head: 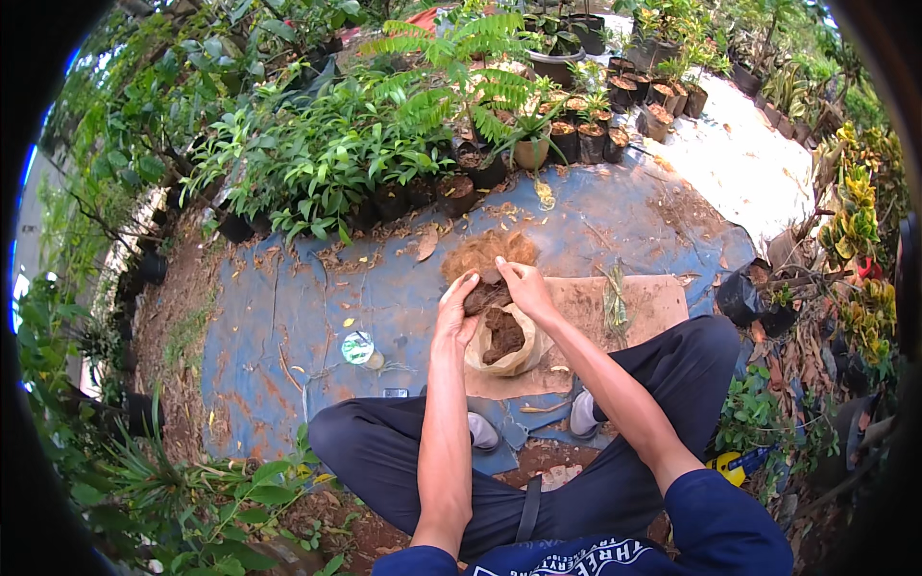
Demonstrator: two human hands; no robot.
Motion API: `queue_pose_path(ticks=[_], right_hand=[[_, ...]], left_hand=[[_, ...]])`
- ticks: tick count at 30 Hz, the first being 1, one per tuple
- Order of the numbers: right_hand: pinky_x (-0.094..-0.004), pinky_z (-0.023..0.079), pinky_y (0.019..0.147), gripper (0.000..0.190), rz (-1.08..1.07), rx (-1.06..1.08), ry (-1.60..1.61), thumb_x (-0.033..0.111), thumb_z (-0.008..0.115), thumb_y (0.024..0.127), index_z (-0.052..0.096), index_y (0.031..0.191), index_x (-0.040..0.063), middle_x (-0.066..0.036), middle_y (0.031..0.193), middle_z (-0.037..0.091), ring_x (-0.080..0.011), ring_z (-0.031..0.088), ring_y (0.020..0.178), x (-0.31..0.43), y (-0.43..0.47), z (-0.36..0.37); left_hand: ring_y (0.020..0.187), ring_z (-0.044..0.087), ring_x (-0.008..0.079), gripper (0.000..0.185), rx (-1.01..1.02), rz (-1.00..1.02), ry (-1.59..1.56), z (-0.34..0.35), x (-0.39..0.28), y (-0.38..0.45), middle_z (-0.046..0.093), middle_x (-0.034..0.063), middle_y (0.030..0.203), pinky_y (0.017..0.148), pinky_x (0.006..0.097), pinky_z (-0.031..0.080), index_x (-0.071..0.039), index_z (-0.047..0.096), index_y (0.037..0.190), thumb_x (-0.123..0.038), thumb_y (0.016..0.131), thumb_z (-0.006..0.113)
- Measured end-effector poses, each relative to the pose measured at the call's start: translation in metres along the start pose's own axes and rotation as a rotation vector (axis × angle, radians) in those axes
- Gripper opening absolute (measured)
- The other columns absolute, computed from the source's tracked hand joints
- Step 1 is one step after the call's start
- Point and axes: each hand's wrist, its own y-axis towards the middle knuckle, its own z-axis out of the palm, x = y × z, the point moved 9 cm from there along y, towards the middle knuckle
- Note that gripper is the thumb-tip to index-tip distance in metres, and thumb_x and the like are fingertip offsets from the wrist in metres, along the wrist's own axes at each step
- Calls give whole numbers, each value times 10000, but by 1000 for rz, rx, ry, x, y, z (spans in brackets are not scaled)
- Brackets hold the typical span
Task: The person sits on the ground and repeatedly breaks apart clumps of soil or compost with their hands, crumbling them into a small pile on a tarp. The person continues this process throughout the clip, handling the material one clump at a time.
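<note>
Between my two hands is a dark brown clump of soil or fibre [488, 294]. My left hand [455, 308] cups it from the left, thumb near its top. From the right, my right hand [526, 289] grips it with thumb and fingers; the fingertips are partly hidden. Just below the clump stands an open pale bag [531, 354], its edge rolled down, with dark crumbly soil [506, 335] inside. A loose heap of tan coconut fibre [490, 250] lies beyond my hands. Under the bag is a flat brown board or cardboard sheet [576, 295].
A blue tarpaulin [274, 345] covers the ground. A clear plastic cup [360, 349] lies to the left, and dry leaf strips [614, 299] rest on the board. Potted seedlings [360, 155] and soil-filled black polybags [592, 142] line the far edge. A yellow-and-blue object [731, 466] sits at right.
</note>
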Motion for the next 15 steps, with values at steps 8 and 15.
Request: queue_pose_path(ticks=[8, 15], right_hand=[[-337, 442, 613, 526, 115, 46, 85, 455, 596, 961, 706, 863, -51, -40, 641, 641, -116, 547, 642, -12, 9, -8], [-338, 496, 660, 539, -30, -45, -126, 521, 640, 900, 727, 953, -8, -92, 769, 698, -158, 629, 679, 21, 3, -21]], left_hand=[[1017, 656, 262, 369, 25, -36, 60, 0, -4, -2, 622, 129, 1098, 856, 434, 590, -21, 575, 1256, -34, 888, 603], [1006, 664, 249, 338, 11, -85, 129, 1, -4, -8, 630, 127, 1107, 802, 432, 618, -37, 584, 1213, -86, 892, 676]])
